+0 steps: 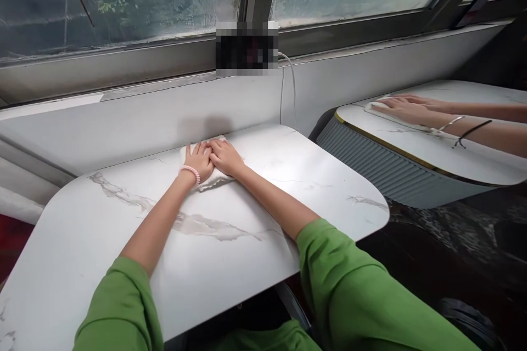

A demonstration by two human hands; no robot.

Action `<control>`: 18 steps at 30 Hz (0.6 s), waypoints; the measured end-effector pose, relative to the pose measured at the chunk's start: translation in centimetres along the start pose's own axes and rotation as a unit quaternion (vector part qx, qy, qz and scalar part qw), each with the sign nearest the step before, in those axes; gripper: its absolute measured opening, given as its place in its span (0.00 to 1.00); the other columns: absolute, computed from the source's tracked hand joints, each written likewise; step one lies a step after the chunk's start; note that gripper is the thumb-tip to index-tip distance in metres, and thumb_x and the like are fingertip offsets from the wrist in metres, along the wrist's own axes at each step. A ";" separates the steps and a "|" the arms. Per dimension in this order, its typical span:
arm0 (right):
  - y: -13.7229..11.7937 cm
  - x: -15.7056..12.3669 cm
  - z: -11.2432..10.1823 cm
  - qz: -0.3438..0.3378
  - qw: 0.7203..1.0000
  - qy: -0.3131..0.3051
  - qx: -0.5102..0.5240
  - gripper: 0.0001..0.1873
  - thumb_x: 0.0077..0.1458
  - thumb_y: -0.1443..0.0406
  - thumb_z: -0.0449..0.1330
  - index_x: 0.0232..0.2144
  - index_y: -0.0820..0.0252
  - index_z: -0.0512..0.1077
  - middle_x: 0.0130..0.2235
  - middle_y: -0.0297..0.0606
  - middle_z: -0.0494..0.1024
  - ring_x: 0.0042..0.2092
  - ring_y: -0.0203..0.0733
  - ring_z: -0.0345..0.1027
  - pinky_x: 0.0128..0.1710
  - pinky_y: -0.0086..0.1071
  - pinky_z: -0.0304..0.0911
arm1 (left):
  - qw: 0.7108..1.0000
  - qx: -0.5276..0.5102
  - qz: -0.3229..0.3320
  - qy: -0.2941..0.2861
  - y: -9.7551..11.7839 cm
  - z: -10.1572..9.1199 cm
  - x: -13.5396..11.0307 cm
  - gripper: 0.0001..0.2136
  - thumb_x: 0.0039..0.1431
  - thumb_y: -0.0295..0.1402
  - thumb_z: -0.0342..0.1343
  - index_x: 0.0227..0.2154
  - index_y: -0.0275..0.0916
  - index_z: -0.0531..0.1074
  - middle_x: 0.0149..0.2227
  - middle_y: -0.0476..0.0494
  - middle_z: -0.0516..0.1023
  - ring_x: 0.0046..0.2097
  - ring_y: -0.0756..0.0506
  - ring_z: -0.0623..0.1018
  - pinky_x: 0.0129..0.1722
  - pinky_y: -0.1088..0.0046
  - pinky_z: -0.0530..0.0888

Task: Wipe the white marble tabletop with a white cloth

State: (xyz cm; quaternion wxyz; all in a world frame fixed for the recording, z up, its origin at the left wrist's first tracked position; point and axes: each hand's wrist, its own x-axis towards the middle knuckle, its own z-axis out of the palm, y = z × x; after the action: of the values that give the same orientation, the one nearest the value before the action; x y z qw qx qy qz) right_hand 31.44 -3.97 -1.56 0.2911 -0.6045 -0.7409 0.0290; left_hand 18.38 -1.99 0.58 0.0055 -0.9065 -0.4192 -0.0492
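A pale cloth (216, 180) lies bunched on the white marbled table (255, 208), near its far edge by the wall. My left hand (199, 160) rests flat on the cloth with its fingers stretched forward; a pink beaded bracelet (191, 174) circles that wrist. My right hand (225, 157) lies flat beside it on the same cloth, its fingers touching or slightly overlapping the left ones. Both palms press down from above, and part of the cloth is hidden beneath them.
To the right, another person's hands (405, 107) press a white cloth on a second marbled table (411, 148) with ribbed sides. A low wall (164, 126) and window frame (156, 57) border the far side. A white cable (293, 82) hangs from a blurred-out object (247, 49).
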 end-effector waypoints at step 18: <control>0.1 -0.3 -0.1 0.005 1.000 -0.003 -0.002 0.20 0.58 0.67 0.45 0.50 0.62 0.67 0.56 0.46 0.70 0.59 0.49 0.59 0.61 0.46 0.50 | 1.000 -0.005 -0.020 0.014 0.0 0.5 -0.1 0.22 0.67 0.35 0.36 0.62 0.39 0.58 0.67 0.41 0.56 0.67 0.41 0.54 0.66 0.52 0.46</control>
State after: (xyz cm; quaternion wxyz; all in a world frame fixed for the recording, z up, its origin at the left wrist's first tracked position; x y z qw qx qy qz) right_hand 31.58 -4.28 -1.68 0.2875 -0.6091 -0.7385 0.0306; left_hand 18.37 -2.01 0.08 0.0063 -0.8974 -0.4365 -0.0642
